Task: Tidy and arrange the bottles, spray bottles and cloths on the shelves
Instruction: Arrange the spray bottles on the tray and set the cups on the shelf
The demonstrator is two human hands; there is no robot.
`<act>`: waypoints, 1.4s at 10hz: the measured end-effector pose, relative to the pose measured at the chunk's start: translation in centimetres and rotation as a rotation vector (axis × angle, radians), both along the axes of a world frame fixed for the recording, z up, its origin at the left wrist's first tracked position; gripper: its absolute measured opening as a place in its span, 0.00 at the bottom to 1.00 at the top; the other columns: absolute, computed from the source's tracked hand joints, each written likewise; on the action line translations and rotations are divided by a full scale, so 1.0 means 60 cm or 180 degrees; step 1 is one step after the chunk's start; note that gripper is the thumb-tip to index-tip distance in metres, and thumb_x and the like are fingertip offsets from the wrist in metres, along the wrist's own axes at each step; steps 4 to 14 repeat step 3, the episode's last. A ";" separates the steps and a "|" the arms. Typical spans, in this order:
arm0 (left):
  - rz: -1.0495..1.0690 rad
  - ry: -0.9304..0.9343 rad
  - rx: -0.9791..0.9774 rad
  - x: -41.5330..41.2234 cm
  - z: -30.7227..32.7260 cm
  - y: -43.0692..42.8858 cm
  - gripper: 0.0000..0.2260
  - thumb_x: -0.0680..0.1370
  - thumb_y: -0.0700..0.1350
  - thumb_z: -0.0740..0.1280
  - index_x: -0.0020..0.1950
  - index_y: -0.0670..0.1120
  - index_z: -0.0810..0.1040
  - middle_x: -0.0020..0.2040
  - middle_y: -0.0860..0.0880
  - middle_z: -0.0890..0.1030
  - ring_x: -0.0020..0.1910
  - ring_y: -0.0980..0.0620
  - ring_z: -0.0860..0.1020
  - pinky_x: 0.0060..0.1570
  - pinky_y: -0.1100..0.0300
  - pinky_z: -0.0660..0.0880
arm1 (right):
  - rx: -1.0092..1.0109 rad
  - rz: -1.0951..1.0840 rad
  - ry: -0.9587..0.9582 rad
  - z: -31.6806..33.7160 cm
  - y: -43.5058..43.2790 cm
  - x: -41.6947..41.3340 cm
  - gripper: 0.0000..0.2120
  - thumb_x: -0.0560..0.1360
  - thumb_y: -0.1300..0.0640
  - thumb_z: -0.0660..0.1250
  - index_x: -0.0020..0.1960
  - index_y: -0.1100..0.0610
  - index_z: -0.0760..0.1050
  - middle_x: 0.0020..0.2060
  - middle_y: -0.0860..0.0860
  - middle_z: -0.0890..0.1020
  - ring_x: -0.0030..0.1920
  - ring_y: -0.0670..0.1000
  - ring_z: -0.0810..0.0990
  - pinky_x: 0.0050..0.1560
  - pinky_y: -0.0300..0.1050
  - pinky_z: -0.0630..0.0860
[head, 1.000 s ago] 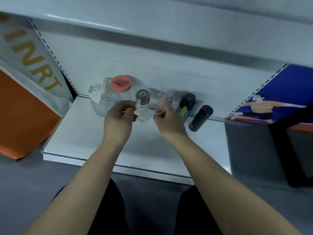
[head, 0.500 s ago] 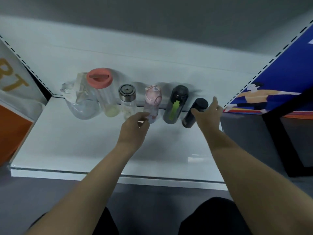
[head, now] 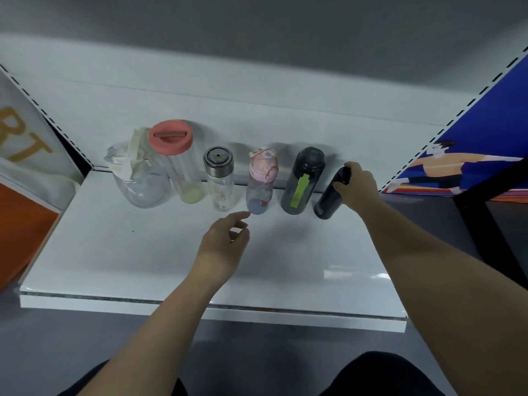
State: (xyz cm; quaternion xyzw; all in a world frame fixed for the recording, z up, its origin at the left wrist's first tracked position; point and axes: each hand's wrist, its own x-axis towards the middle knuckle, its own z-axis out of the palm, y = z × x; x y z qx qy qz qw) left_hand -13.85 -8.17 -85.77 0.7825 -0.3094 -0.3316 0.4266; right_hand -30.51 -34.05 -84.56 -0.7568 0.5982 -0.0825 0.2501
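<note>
A row of bottles stands along the back of the white shelf (head: 120, 261). From the left: a clear jug (head: 143, 184), a clear bottle with a coral lid (head: 174, 155), a small glass bottle with a steel cap (head: 220, 181), a pink-capped bottle (head: 261, 181), a dark bottle with a green strip (head: 303, 181) and a black flask (head: 328, 198). My right hand (head: 357, 187) grips the top of the black flask at the row's right end. My left hand (head: 223, 247) hovers over the shelf in front of the pink-capped bottle, fingers loosely curled, holding nothing.
An orange and white panel (head: 23, 172) borders the shelf on the left. A blue poster panel (head: 468, 155) and a black frame (head: 485, 224) stand on the right. The upper shelf (head: 257, 30) overhangs the row. Grey floor lies below the shelf's front edge.
My right hand moved from the pink-capped bottle to the black flask and closed round its top. My left hand drew back from the steel-capped bottle toward me. The view shifted.
</note>
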 end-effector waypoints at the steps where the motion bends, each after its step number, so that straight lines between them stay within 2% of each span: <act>1: -0.0076 -0.0021 0.0045 -0.002 -0.005 0.006 0.15 0.80 0.45 0.64 0.65 0.58 0.76 0.55 0.55 0.79 0.47 0.56 0.80 0.40 0.66 0.72 | 0.0185 0.0071 0.0018 0.005 0.006 -0.002 0.31 0.76 0.56 0.68 0.76 0.53 0.61 0.65 0.63 0.70 0.54 0.65 0.78 0.54 0.60 0.80; 2: -0.0103 -0.0065 0.0113 0.003 -0.005 0.013 0.15 0.80 0.46 0.65 0.66 0.58 0.75 0.55 0.56 0.78 0.45 0.58 0.79 0.35 0.70 0.71 | 0.0079 -0.0113 -0.0008 0.023 0.021 -0.007 0.35 0.75 0.54 0.69 0.78 0.50 0.57 0.73 0.60 0.61 0.58 0.63 0.77 0.57 0.57 0.78; 3: -0.0082 -0.0046 0.0098 0.006 0.003 0.015 0.15 0.80 0.45 0.64 0.66 0.57 0.75 0.55 0.54 0.78 0.44 0.56 0.80 0.34 0.71 0.71 | -0.0342 -0.0172 0.0065 0.052 0.071 0.006 0.30 0.77 0.55 0.67 0.76 0.51 0.60 0.69 0.58 0.64 0.60 0.62 0.76 0.55 0.53 0.74; 14: -0.0082 -0.0046 0.0098 0.006 0.003 0.015 0.15 0.80 0.45 0.64 0.66 0.57 0.75 0.55 0.54 0.78 0.44 0.56 0.80 0.34 0.71 0.71 | -0.0342 -0.0172 0.0065 0.052 0.071 0.006 0.30 0.77 0.55 0.67 0.76 0.51 0.60 0.69 0.58 0.64 0.60 0.62 0.76 0.55 0.53 0.74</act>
